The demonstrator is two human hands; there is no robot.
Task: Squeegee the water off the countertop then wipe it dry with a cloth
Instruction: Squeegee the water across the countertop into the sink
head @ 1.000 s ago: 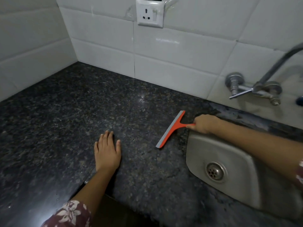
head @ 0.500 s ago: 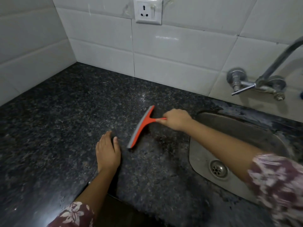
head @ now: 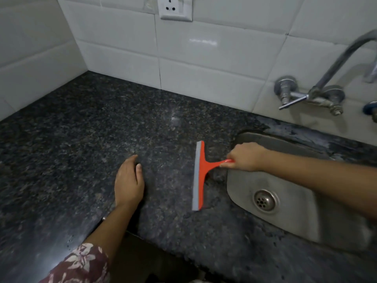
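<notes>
A dark speckled granite countertop (head: 81, 139) fills the lower view. My right hand (head: 245, 157) grips the handle of an orange squeegee (head: 201, 174) with a grey blade. The blade lies on the counter, running near to far, just left of the sink. My left hand (head: 128, 180) rests flat on the counter, fingers straight, to the left of the squeegee and apart from it. Wet patches show on the stone near the blade's lower end. No cloth is in view.
A steel sink (head: 285, 201) with a round drain (head: 265, 201) is set in the counter at the right. A metal tap (head: 318, 94) juts from the white tiled wall above it. A wall socket (head: 176, 8) sits top centre. The counter's front edge runs along the bottom.
My right hand has pulled the squeegee rightward toward the sink and turned the blade more upright in view. My left hand has stayed on the counter.
</notes>
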